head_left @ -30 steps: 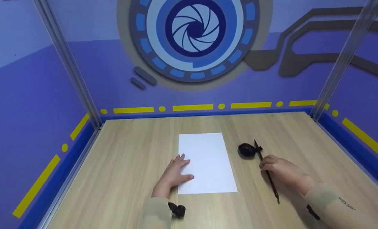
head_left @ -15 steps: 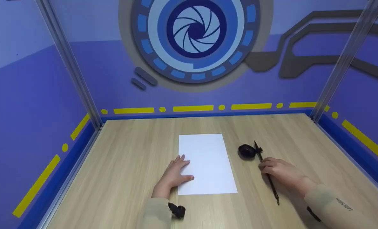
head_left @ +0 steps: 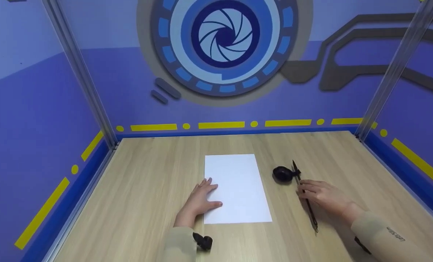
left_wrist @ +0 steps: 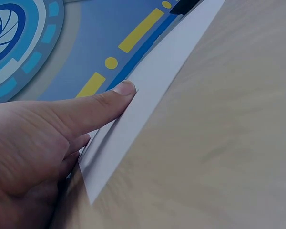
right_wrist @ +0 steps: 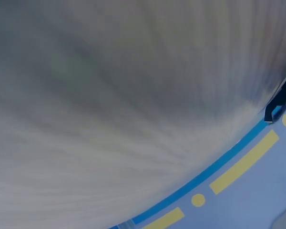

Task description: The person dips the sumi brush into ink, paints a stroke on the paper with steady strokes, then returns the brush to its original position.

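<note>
In the head view a white sheet of paper (head_left: 238, 189) lies on the wooden table. My left hand (head_left: 201, 199) rests on its left edge, fingers spread and straight; the thumb lies over the paper in the left wrist view. To the right sits a small, round black ink dish (head_left: 282, 175) with a stub on its right side. A dark writing brush (head_left: 310, 211) slants past that stub, its pointed tip at the far end and a small loop at the near end. My right hand (head_left: 325, 195) pinches the brush around mid-handle with thumb and fingers.
Blue-purple panels (head_left: 129, 87) with yellow markings stand around the back and sides of the table (head_left: 147, 171). Metal posts (head_left: 82, 72) rise at its back corners. Black straps with a small camera (head_left: 203, 241) sit at the cuffs.
My right hand has shifted slightly, and the brush has turned a little: its tip moved right and its looped end left. The left hand and paper stay put.
</note>
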`<state>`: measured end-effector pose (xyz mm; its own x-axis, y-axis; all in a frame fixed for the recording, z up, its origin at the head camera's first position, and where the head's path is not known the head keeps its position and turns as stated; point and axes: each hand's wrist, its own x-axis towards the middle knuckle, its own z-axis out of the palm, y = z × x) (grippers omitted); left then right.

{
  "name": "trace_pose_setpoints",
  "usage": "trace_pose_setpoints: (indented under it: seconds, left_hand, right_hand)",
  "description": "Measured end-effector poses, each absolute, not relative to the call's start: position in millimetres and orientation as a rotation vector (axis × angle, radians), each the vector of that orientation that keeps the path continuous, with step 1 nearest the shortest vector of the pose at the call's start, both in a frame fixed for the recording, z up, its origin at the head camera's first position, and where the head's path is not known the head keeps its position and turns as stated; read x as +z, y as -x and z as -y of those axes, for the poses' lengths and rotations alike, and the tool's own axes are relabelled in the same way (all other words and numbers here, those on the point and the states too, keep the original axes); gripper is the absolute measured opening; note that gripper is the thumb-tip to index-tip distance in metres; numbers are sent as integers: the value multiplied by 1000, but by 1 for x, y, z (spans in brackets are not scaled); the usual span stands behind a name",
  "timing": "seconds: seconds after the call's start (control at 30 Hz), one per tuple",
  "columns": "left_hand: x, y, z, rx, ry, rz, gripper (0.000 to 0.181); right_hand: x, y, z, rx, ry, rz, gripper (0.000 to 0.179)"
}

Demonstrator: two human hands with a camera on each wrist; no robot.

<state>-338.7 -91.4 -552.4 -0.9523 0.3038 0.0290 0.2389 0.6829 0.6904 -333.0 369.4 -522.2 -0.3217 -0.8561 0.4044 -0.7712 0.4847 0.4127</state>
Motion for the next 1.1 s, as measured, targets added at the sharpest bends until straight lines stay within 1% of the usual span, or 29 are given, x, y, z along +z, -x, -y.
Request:
trace_pose_setpoints:
  seconds: [0.13, 0.27, 0.4, 0.43, 0.53, 0.67, 0.73, 0.77, 0.9, 0.93, 1.03, 1.1]
  left_hand:
    - [-553, 339, 92, 1129, -455, -2804, 69]
    - [-553, 338, 92, 1138, -434, -2797, 69]
    - [-553, 338, 92, 1143, -432, -2796, 69]
    - [-553, 338, 92, 1146, -433, -2792, 69]
    - [-553, 338, 92, 1153, -434, -2784, 69]
    - [-553, 338, 92, 1147, -430, -2783, 69]
    - [-553, 338, 92, 1145, -423, -2785, 69]
    - [-554, 338, 92, 1145, -420, -2786, 69]
    - [-553, 339, 92, 1153, -408, -2787, 69]
    - [-553, 339, 92, 1154, -408, -2785, 69]
    - [-552, 338, 91, 1157, -412, -2784, 69]
    - [-552, 338, 91, 1157, -418, -2786, 69]
  right_hand:
    - [-519, 336, -367, -136, -1313, 2080, 36]
    - [-515, 343, -362, -102, -1285, 1946, 26]
    - [-507, 349, -352, -32, -1212, 1823, 44]
    - [-504, 349, -348, 11, -1187, 1809, 44]
    - [-494, 348, -336, 180, -1085, 1800, 36]
    - [-485, 347, -319, 450, -918, 1774, 28]
    - [-482, 347, -311, 556, -825, 1752, 14]
    - [-479, 347, -306, 608, -775, 1742, 10]
    - [-471, 345, -289, 884, -517, 1704, 32]
    - [-469, 344, -286, 970, -438, 1689, 32]
    - [-465, 343, -279, 1167, -226, 1635, 21]
    - [-465, 342, -278, 1269, -113, 1595, 18]
